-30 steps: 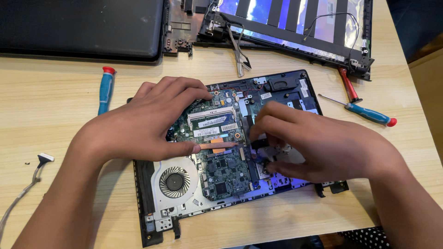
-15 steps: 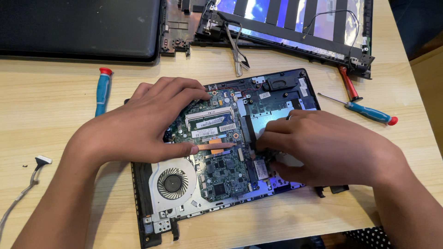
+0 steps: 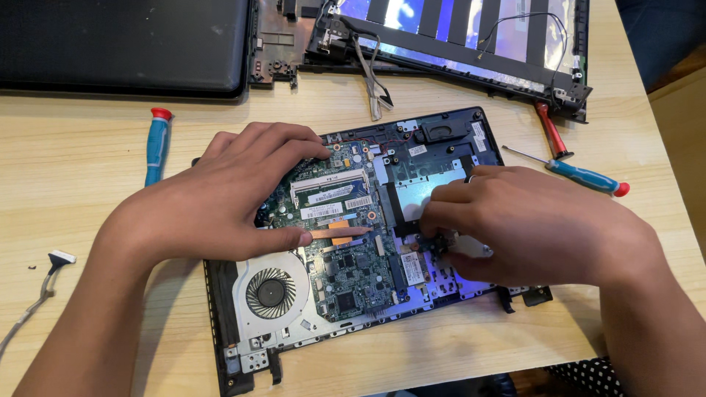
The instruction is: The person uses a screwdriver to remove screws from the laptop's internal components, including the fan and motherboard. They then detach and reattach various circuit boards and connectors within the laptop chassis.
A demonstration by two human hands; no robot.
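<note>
Your left hand (image 3: 220,198) lies spread flat on the green mainboard (image 3: 338,242) of the opened laptop base (image 3: 353,242) at frame centre, thumb tip beside the copper heat pipe (image 3: 340,234). Your right hand (image 3: 529,224) curls its fingers in a pinch on a small part near the lower middle; what it grips I cannot tell. Lean harder and the board could flex; a slip could scrape the fan (image 3: 271,292) or tear a connector

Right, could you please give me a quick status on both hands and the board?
Left hand flat on motherboard. Right hand pinching a small part beside it, part hidden. Screwdriver lying clear, right.
</note>
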